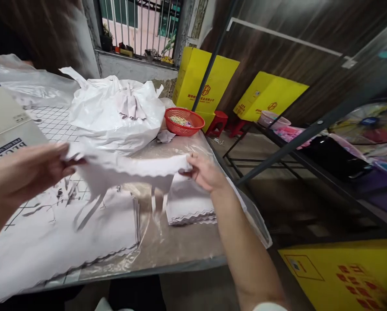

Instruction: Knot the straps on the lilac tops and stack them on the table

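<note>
- Pinching white cloth (148, 167) by its ends: my left grip (42, 166), my right grip (206, 172).
- Already piled: wide stack (93, 233) below left, small stack (191, 203) below right; white cloth on neither.

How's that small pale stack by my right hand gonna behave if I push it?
The small pale stack may fan out, since its wavy-edged layers show no visible band. It could slide fairly easily, lying on shiny plastic sheeting. It's probably floppy too, judging by the similar-looking piece between your left hand and right hand, which has strips dangling.
</note>
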Available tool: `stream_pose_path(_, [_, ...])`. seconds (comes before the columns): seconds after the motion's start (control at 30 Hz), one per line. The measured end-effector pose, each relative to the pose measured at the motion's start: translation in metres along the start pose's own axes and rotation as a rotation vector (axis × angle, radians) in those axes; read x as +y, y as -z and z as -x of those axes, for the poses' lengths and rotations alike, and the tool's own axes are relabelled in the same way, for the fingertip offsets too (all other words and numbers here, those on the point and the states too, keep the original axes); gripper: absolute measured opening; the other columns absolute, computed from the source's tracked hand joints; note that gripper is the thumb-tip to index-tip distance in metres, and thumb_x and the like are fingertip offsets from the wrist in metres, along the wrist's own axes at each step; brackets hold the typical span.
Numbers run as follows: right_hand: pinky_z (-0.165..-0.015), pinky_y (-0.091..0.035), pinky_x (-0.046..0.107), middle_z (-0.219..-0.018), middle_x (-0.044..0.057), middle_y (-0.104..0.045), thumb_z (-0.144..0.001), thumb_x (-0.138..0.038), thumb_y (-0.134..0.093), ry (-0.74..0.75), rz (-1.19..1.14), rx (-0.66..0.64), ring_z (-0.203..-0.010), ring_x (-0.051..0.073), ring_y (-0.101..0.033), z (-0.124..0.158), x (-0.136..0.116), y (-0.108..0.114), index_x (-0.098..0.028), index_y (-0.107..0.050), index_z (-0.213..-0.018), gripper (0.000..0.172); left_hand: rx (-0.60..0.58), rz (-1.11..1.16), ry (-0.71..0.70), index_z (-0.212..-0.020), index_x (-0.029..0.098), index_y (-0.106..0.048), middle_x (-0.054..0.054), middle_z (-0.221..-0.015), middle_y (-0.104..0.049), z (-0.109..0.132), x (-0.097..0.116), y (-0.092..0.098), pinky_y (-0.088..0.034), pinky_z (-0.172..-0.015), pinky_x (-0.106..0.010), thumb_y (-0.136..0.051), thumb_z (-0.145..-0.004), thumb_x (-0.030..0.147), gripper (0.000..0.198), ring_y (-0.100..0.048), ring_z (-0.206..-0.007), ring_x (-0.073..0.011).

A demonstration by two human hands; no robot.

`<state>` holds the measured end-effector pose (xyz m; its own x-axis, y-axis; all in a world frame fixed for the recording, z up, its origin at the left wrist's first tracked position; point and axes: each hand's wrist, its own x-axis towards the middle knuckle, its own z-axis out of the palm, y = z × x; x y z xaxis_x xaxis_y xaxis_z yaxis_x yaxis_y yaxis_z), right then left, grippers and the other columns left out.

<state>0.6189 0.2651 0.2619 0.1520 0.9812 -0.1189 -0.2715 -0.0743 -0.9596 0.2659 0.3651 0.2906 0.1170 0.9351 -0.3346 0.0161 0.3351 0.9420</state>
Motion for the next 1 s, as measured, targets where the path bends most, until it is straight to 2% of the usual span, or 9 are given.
stream_pose_path(0.1, [-0.066,-0.057,0.026,-0.069,-0.003,-0.064,-0.083,-0.020,-0.064,0.066,-0.032,0.206,-0.065,0.011,-0.062,-0.047,-0.032,0.030,-0.020,-0.056,-0.077,0.010,-0.133,0.167,-0.128,-0.075,0.012,-0.059,-0.004,-0.066,-0.065,-0.035,0.039,-0.076,-0.049,-0.050,-0.008,-0.040,-0.098,0.008,0.030,-0.069,-0.068,-0.0095])
stream_pose_path(0.2, [-0.065,-0.055,0.021,-0.069,-0.004,-0.065,-0.086,-0.015,-0.057,0.135,-0.037,0.391,-0.066,0.009,-0.062,-0.075,-0.053,0.066,-0.020,-0.056,-0.079,0.009,-0.193,0.276,-0.151,-0.080,0.012,-0.055,-0.007,-0.074,-0.070,-0.059,0.053,-0.141,-0.047,-0.045,-0.010,-0.044,-0.098,0.008,0.022,-0.072,-0.069,-0.0122])
stream_pose_path(0.33, [-0.054,-0.048,0.018,-0.063,-0.004,-0.062,-0.087,-0.012,-0.057,0.076,0.035,0.545,-0.057,0.008,-0.057,-0.082,-0.045,0.113,-0.019,-0.054,-0.076,0.013,-0.219,0.314,0.016,-0.088,0.010,-0.056,-0.006,-0.066,-0.067,-0.079,0.022,-0.200,-0.042,-0.040,-0.012,-0.046,-0.097,0.011,0.014,-0.068,-0.057,-0.0129])
stream_pose_path(0.47, [-0.050,-0.047,0.022,-0.058,-0.001,-0.060,-0.083,-0.008,-0.061,-0.030,0.079,0.569,-0.052,0.011,-0.054,-0.069,-0.015,0.145,-0.017,-0.054,-0.072,0.016,-0.219,0.267,0.147,-0.091,0.010,-0.058,-0.003,-0.060,-0.063,-0.088,-0.026,-0.238,-0.041,-0.039,-0.013,-0.050,-0.095,0.011,0.010,-0.064,-0.047,-0.0118])
stream_pose_path(0.57, [-0.053,-0.050,0.024,-0.058,-0.001,-0.059,-0.084,-0.009,-0.062,-0.036,0.079,0.581,-0.056,0.012,-0.056,-0.062,-0.008,0.160,-0.018,-0.054,-0.072,0.017,-0.221,0.248,0.154,-0.092,0.010,-0.058,-0.002,-0.060,-0.063,-0.089,-0.037,-0.256,-0.041,-0.040,-0.013,-0.053,-0.094,0.011,0.006,-0.063,-0.046,-0.0111])
stream_pose_path(0.67, [-0.059,-0.053,0.024,-0.062,-0.001,-0.060,-0.086,-0.012,-0.061,0.008,0.061,0.599,-0.062,0.013,-0.059,-0.056,-0.022,0.170,-0.018,-0.054,-0.076,0.014,-0.232,0.248,0.108,-0.089,0.010,-0.058,-0.003,-0.060,-0.064,-0.082,-0.022,-0.263,-0.039,-0.040,-0.012,-0.047,-0.096,0.012,0.013,-0.064,-0.048,-0.0103])
stream_pose_path(0.83, [-0.065,-0.054,0.024,-0.073,-0.002,-0.066,-0.086,-0.019,-0.063,0.136,0.049,0.607,-0.069,0.011,-0.062,-0.013,-0.042,0.187,-0.020,-0.055,-0.081,0.009,-0.392,0.270,-0.060,-0.084,0.010,-0.061,-0.006,-0.071,-0.069,-0.039,-0.007,-0.249,-0.043,-0.047,-0.013,-0.051,-0.093,0.012,0.013,-0.071,-0.063,-0.0125])
stream_pose_path(0.9, [-0.062,-0.052,0.022,-0.074,-0.002,-0.065,-0.085,-0.023,-0.065,0.121,0.114,0.597,-0.066,0.010,-0.060,0.018,-0.030,0.192,-0.020,-0.053,-0.078,0.014,-0.459,0.199,-0.033,-0.078,0.011,-0.061,-0.007,-0.070,-0.070,-0.016,-0.025,-0.234,-0.041,-0.046,-0.013,-0.058,-0.089,0.015,0.012,-0.072,-0.066,-0.0139])
stream_pose_path(1.0, [-0.050,-0.043,0.018,-0.066,-0.003,-0.060,-0.078,-0.033,-0.074,-0.029,0.246,0.604,-0.056,0.008,-0.054,0.065,0.005,0.197,-0.019,-0.052,-0.070,0.027,-0.542,-0.019,0.117,-0.067,0.013,-0.061,-0.006,-0.059,-0.067,0.011,-0.073,-0.212,-0.035,-0.042,-0.016,-0.072,-0.079,0.028,0.022,-0.065,-0.056,-0.0139])
